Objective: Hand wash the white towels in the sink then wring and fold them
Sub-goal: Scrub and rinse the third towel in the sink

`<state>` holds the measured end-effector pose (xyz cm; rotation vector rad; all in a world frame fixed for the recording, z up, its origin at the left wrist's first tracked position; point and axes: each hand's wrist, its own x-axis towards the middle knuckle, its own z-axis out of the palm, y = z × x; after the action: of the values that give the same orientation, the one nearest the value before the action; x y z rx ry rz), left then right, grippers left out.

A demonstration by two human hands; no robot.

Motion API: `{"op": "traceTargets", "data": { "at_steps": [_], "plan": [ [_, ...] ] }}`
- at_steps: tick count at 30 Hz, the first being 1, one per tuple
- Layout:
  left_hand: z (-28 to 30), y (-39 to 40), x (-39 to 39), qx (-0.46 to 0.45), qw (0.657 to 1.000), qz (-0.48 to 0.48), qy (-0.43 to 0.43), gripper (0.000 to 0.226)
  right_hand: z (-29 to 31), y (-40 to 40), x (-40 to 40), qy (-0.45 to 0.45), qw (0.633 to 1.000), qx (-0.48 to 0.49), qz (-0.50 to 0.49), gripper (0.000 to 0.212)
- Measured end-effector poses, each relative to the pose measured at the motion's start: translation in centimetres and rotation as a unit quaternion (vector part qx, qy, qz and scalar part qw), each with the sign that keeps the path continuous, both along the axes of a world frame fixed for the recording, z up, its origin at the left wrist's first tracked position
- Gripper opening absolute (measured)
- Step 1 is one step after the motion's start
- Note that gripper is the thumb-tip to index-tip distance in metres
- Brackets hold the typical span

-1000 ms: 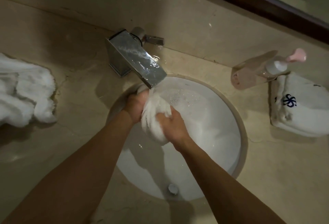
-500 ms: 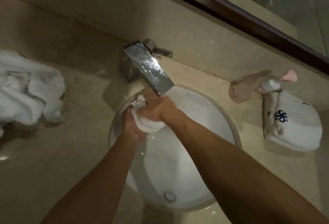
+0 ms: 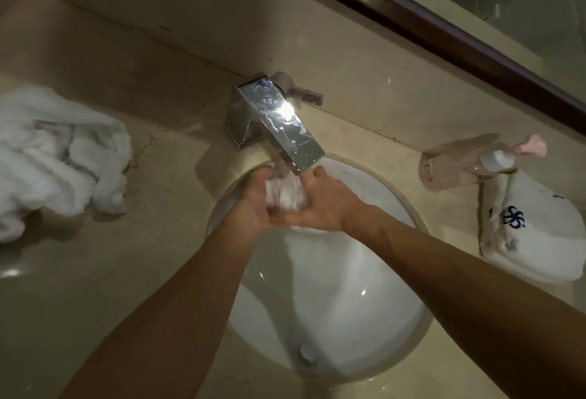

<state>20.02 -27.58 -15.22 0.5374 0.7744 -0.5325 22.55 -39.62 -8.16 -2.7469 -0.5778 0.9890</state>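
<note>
Towel (image 3: 285,193): a small white wad, bunched and wet-looking, its folds blurred; it sits under the tap's spout, above the far rim of the sink, not down in the bowl.
Towel and hands: you hold it between both palms; it lies in the cup your hands form, with a white fold showing just below your right palm.
Left hand (image 3: 253,200): palm turned inward on the towel's left side; fingers curve round the wad; thumb tip points up toward the spout.
Right hand (image 3: 323,202): on the towel's right side; fingers curl under and round it; thumb lifted near the spout's end; the heels of your two hands meet below the wad.
Tap (image 3: 279,119): shiny square metal, slanting out over the basin; whether water is running is too blurred to tell.
Sink (image 3: 396,319): round white bowl set in a beige stone counter (image 3: 142,272); the drain (image 3: 307,352) lies at its near edge.
Pile (image 3: 54,161): crumpled white towels on the counter, well to your left.
Folded towel (image 3: 532,227): white with a dark blue mark, on the counter to your right.
Bottle (image 3: 469,162): clear with a pink pump, lying just beyond the folded towel.
</note>
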Motion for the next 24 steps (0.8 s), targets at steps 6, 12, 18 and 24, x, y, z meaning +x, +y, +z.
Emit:
{"op": "traceTargets", "data": {
  "at_steps": [6,12,18,24],
  "plan": [
    [-3.1,0.7,-1.6,0.219,0.974,-0.031,-0.056,0.027,0.6,-2.9,-1.4,0.221,0.877,0.238,-0.355,0.028],
    [-3.3,-1.1,-2.7,0.072,0.991,0.015,-0.116,0.058,-2.3,-2.3,-5.4,0.451,0.520,0.412,-0.597,0.040],
    [-1.0,0.3,-0.7,0.159,0.983,-0.078,-0.058,0.038,-4.2,-0.5,-7.3,0.344,0.622,0.364,-0.602,0.063],
    [-0.4,0.7,-0.3,0.305,0.939,-0.121,-0.103,0.031,-3.4,-0.4,-6.5,0.168,0.810,0.275,-0.490,0.031]
  ]
}}
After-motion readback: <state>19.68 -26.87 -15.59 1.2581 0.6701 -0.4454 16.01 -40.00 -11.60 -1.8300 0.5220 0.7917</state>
